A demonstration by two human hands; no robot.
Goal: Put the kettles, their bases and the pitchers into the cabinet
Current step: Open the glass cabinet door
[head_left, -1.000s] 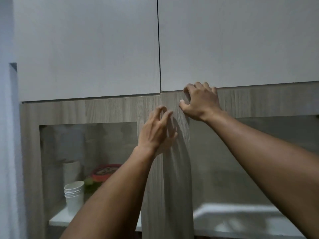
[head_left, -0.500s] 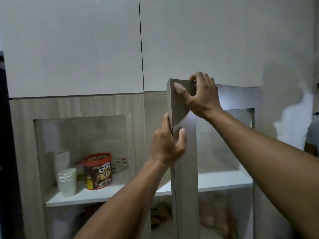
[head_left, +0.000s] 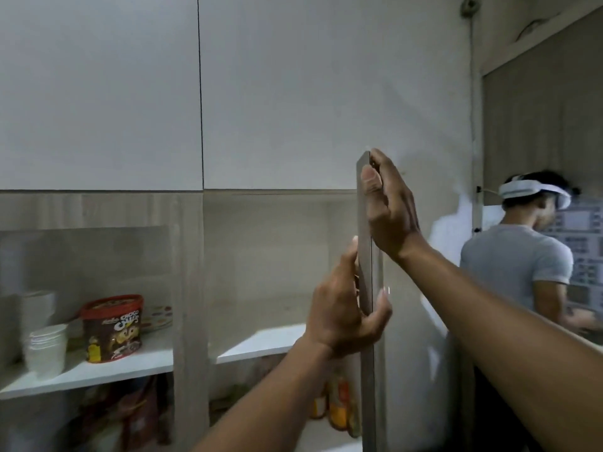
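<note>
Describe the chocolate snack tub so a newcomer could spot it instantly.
Look in the wood-grain cabinet, behind the closed left glass door. On its white shelf, right of stacked white cups, stands the snack tub: brown, red-lidded, the only colourful printed container there.

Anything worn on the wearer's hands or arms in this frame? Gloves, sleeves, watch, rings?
Nothing visible. The left hand and right hand are bare: no gloves, no rings that show. Both forearms are bare to the frame edge, with no sleeve, watch, band or cable. Short fingernails show on both hands.
</note>
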